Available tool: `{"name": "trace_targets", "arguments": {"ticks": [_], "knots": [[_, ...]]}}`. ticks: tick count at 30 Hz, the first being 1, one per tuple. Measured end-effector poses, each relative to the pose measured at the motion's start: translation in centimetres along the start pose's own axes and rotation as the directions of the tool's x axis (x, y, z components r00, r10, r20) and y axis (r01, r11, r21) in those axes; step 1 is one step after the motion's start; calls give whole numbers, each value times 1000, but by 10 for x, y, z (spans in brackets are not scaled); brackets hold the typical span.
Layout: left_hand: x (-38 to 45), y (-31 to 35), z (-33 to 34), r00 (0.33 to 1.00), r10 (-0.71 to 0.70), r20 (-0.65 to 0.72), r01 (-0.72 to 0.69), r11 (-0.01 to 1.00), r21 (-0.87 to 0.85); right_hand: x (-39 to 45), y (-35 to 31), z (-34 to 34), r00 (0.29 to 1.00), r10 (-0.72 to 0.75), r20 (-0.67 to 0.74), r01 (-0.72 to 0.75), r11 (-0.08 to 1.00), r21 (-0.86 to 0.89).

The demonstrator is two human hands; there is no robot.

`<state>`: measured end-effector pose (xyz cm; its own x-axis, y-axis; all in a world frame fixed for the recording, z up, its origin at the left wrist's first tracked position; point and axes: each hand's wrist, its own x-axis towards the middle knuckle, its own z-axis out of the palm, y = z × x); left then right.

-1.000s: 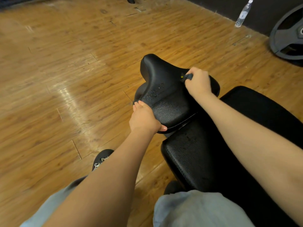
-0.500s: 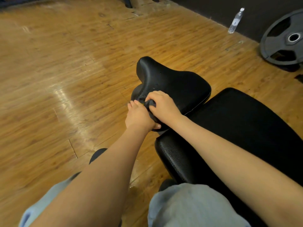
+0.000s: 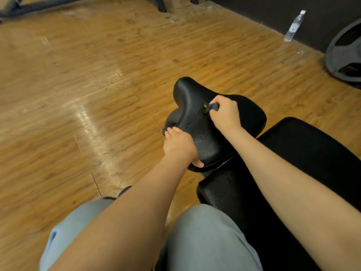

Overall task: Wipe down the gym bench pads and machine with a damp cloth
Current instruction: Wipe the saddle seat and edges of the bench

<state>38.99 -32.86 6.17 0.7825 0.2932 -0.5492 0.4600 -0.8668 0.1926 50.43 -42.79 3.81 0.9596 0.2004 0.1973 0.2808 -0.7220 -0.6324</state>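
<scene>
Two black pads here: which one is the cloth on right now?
The smaller, contoured seat pad, farther from the person. The right hand grips the dark cloth on it while the left hand holds its edge. The larger flat pad is untouched.

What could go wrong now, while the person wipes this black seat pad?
The cloth is a small wad in the right hand, so parts of the seat pad may be missed. The left hand grips the pad's wet-looking edge and could slip.
</scene>
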Motion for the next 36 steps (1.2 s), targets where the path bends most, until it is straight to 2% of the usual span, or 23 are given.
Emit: {"name": "trace_targets", "arguments": {"ticks": [2, 5, 7, 9, 12, 14, 16, 19, 23, 26, 29, 36], "knots": [[2, 0, 2, 1000, -4, -2, 4, 1000, -7, -21, -10, 4, 986, -130, 100, 129, 991, 18], [5, -3, 5, 999, 20, -32, -20, 1000, -8, -48, -21, 6, 911, -327, 251, 329, 944, 32], [8, -7, 5, 997, 67, -36, -67, 998, -5, -44, -16, 1, 874, -378, 307, 383, 923, 44], [10, -10, 5, 994, 99, -38, -100, 995, -5, -21, -6, 0, 900, -357, 251, 364, 931, 21], [9, -9, 4, 994, 108, -35, -108, 994, -25, 32, 9, -3, 994, -91, 56, 89, 996, 29], [9, -7, 2, 993, 108, -43, -108, 994, -14, 56, 10, 0, 999, 50, 10, -50, 999, 10], [10, -7, 1, 992, 116, -50, -116, 993, 8, 60, 7, 7, 996, 84, -18, -84, 996, -25], [9, -6, 1, 993, 106, -41, -105, 994, 28, 36, -1, 12, 999, -10, -42, 10, 1000, -10], [9, -6, 1, 995, 93, -30, -92, 996, 16, -14, -11, 15, 953, -282, 110, 283, 959, 1], [9, -6, 2, 996, 83, -29, -83, 997, -1, -35, -11, 12, 903, -380, 202, 377, 925, 51], [8, -6, 2, 996, 90, -29, -91, 995, -39, -20, -6, 9, 882, -401, 246, 404, 914, 41], [8, -7, 3, 993, 99, -63, -101, 994, -29, 66, -26, 30, 944, -284, 168, 289, 957, -9]]}}
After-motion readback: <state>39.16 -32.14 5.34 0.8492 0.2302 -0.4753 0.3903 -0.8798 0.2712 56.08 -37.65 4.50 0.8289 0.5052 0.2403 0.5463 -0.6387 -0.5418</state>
